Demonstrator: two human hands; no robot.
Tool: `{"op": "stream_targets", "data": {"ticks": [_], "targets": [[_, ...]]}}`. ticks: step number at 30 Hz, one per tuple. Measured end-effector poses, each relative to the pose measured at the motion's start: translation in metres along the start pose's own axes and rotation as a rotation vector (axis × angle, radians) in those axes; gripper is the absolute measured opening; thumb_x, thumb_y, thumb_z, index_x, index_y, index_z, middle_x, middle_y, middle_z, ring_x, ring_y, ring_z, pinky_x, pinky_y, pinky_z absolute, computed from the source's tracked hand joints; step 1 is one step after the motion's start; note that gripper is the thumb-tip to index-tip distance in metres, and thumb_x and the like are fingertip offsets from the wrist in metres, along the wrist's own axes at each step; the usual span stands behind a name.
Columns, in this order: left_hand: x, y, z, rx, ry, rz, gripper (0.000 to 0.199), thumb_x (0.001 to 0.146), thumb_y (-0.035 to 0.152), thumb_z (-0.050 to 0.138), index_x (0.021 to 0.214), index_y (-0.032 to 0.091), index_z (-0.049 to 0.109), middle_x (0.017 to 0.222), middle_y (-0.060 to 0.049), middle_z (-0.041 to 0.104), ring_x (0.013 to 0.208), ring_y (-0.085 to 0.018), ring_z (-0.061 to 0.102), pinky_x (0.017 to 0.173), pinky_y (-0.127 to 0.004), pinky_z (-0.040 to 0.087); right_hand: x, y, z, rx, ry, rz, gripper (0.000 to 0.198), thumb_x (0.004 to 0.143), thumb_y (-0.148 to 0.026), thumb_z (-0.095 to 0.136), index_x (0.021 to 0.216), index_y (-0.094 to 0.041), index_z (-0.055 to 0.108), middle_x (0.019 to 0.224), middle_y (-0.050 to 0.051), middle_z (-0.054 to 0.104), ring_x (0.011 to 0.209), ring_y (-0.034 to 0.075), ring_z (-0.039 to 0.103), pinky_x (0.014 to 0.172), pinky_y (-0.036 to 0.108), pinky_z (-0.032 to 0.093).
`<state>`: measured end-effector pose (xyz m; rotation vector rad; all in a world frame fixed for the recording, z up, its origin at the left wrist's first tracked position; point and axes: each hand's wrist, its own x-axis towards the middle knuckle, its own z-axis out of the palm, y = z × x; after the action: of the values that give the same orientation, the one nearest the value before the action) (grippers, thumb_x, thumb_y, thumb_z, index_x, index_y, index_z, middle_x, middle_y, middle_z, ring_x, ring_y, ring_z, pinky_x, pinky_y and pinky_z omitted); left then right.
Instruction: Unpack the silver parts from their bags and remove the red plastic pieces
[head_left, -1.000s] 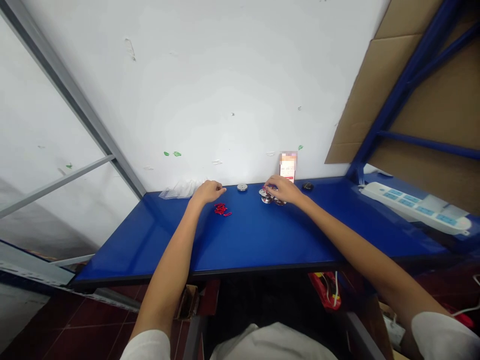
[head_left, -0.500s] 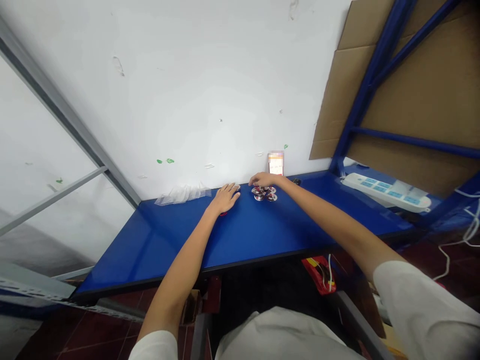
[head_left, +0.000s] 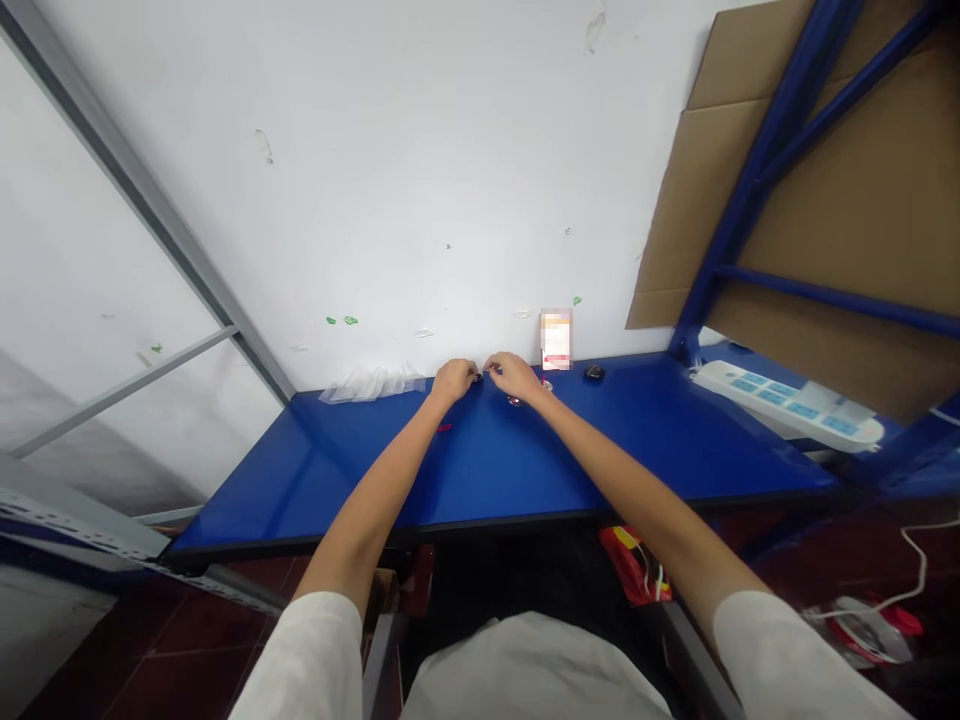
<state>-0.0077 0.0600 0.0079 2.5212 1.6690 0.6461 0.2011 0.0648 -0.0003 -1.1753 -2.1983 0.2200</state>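
My left hand (head_left: 454, 380) is closed near the back of the blue table (head_left: 487, 480), its fingertips around a small dark, shiny piece (head_left: 477, 377) that is mostly hidden. Close beside it on the right, my right hand (head_left: 513, 374) has its fingers pinched together; what they hold is too small to make out. Under and behind that wrist, round shiny discs with red parts (head_left: 514, 401) show in part on the tabletop. A red loop of cord (head_left: 445, 428) lies just below my left wrist.
Clear plastic bags (head_left: 375, 384) lie by the wall on the left. A phone-like screen (head_left: 556, 340) leans on the wall, with a small black object (head_left: 594, 373) beside it. To the right are a white power strip (head_left: 787, 405) and a blue frame post (head_left: 739, 190).
My left hand has lifted from lying flat and closed its fingers on a small piece. My right hand has shifted from over the discs to beside my left hand.
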Motion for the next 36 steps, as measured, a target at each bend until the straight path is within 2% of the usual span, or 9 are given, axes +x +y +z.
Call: {"op": "stream_targets", "data": {"ticks": [4, 9, 12, 16, 19, 22, 25, 31, 36], "targets": [[-0.003, -0.001, -0.006, -0.109, 0.123, -0.079, 0.021, 0.098, 0.024, 0.068, 0.110, 0.021, 0.084, 0.115, -0.012, 0.082, 0.114, -0.029, 0.074, 0.107, -0.042, 0.053, -0.014, -0.004, 0.005, 0.123, 0.124, 0.025, 0.026, 0.097, -0.016, 0.056, 0.112, -0.021, 0.077, 0.117, 0.010, 0.079, 0.114, 0.026, 0.071, 0.108, 0.039, 0.052], [-0.018, 0.013, -0.015, -0.596, 0.344, -0.305, 0.024, 0.101, 0.028, 0.065, 0.114, 0.018, 0.083, 0.116, -0.012, 0.083, 0.107, -0.026, 0.077, 0.103, -0.042, 0.059, -0.019, -0.011, 0.007, 0.277, 0.120, 0.047, 0.033, 0.096, -0.021, 0.063, 0.129, -0.021, 0.069, 0.120, 0.009, 0.079, 0.101, 0.022, 0.076, 0.095, 0.035, 0.059], [-0.031, 0.024, -0.016, -0.722, 0.289, -0.309, 0.030, 0.103, 0.032, 0.062, 0.120, 0.014, 0.080, 0.117, -0.013, 0.082, 0.101, -0.023, 0.079, 0.096, -0.039, 0.064, -0.018, -0.022, 0.010, 0.477, 0.113, 0.084, 0.039, 0.097, -0.033, 0.067, 0.135, -0.022, 0.067, 0.126, 0.010, 0.079, 0.103, 0.022, 0.076, 0.093, 0.035, 0.059], [-0.047, 0.026, -0.025, -0.877, 0.186, -0.258, 0.027, 0.100, 0.027, 0.065, 0.118, 0.011, 0.078, 0.122, -0.014, 0.080, 0.101, -0.023, 0.078, 0.099, -0.041, 0.064, -0.014, -0.034, 0.006, 0.586, 0.063, 0.038, 0.029, 0.095, -0.047, 0.069, 0.096, -0.019, 0.077, 0.094, 0.007, 0.082, 0.092, 0.026, 0.076, 0.085, 0.034, 0.059], [-0.060, 0.015, -0.043, -0.719, 0.190, -0.204, 0.028, 0.097, 0.025, 0.065, 0.120, 0.015, 0.077, 0.124, -0.011, 0.080, 0.107, -0.023, 0.077, 0.102, -0.040, 0.062, -0.014, -0.035, 0.002, 0.632, 0.045, 0.039, 0.032, 0.091, -0.050, 0.070, 0.086, -0.019, 0.076, 0.083, 0.006, 0.079, 0.079, 0.024, 0.073, 0.075, 0.033, 0.057], [-0.082, -0.005, -0.063, -0.407, 0.201, -0.177, 0.025, 0.097, 0.026, 0.064, 0.115, 0.019, 0.079, 0.118, -0.008, 0.082, 0.111, -0.024, 0.076, 0.109, -0.040, 0.056, -0.017, -0.029, 0.000, 0.605, 0.004, 0.048, 0.029, 0.092, -0.047, 0.069, 0.085, -0.020, 0.077, 0.080, 0.004, 0.079, 0.075, 0.022, 0.071, 0.072, 0.031, 0.055], [-0.114, -0.025, -0.074, -0.243, 0.027, -0.141, 0.023, 0.096, 0.024, 0.060, 0.104, 0.019, 0.081, 0.115, -0.007, 0.082, 0.109, -0.026, 0.076, 0.107, -0.041, 0.056, -0.018, -0.020, -0.001, 0.495, -0.052, 0.041, 0.028, 0.096, -0.040, 0.065, 0.082, -0.019, 0.078, 0.078, 0.004, 0.078, 0.073, 0.022, 0.070, 0.072, 0.031, 0.053], [-0.150, -0.044, -0.069, -0.056, -0.025, -0.084, 0.037, 0.095, 0.015, 0.054, 0.120, 0.020, 0.080, 0.124, -0.010, 0.080, 0.113, -0.026, 0.074, 0.104, -0.038, 0.055, -0.017, -0.017, 0.000, 0.314, 0.060, -0.081, 0.018, 0.096, -0.030, 0.072, 0.101, -0.021, 0.087, 0.109, 0.009, 0.080, 0.100, 0.023, 0.075, 0.093, 0.032, 0.055], [-0.132, -0.054, -0.063, 0.127, -0.042, -0.167, 0.035, 0.095, 0.025, 0.069, 0.128, 0.024, 0.080, 0.124, -0.010, 0.081, 0.111, -0.030, 0.075, 0.101, -0.040, 0.055, -0.024, -0.024, -0.001, 0.365, -0.005, -0.011, 0.030, 0.104, -0.040, 0.064, 0.110, -0.022, 0.086, 0.086, 0.003, 0.082, 0.061, 0.016, 0.075, 0.065, 0.025, 0.056]]}}
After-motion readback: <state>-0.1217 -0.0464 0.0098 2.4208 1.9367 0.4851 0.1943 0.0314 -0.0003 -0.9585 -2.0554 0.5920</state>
